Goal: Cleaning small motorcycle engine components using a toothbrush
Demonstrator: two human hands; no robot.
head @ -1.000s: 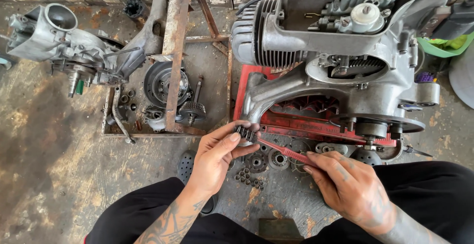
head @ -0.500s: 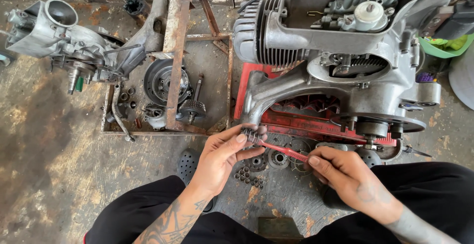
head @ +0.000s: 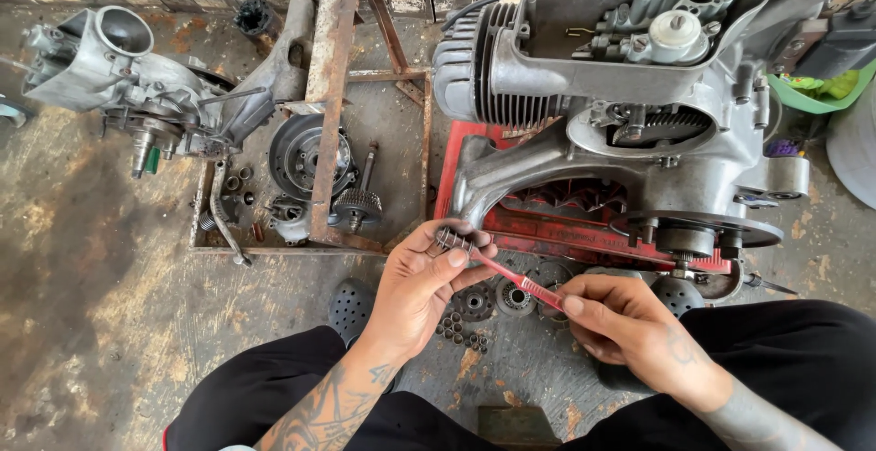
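Red-handled toothbrush [head: 527, 285] against a small toothed metal part [head: 449, 238], head view.
Left hand [head: 422, 289] pinches the metal part just in front of the grey scooter engine [head: 630, 132]; right hand [head: 630, 328] grips the brush handle, bristles touching the part, above loose bearings [head: 497, 298] on the concrete floor [head: 109, 323].

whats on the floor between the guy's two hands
In the head view, the red toothbrush spans from the right hand to the left hand; beneath it, round bearings lie on the concrete floor.
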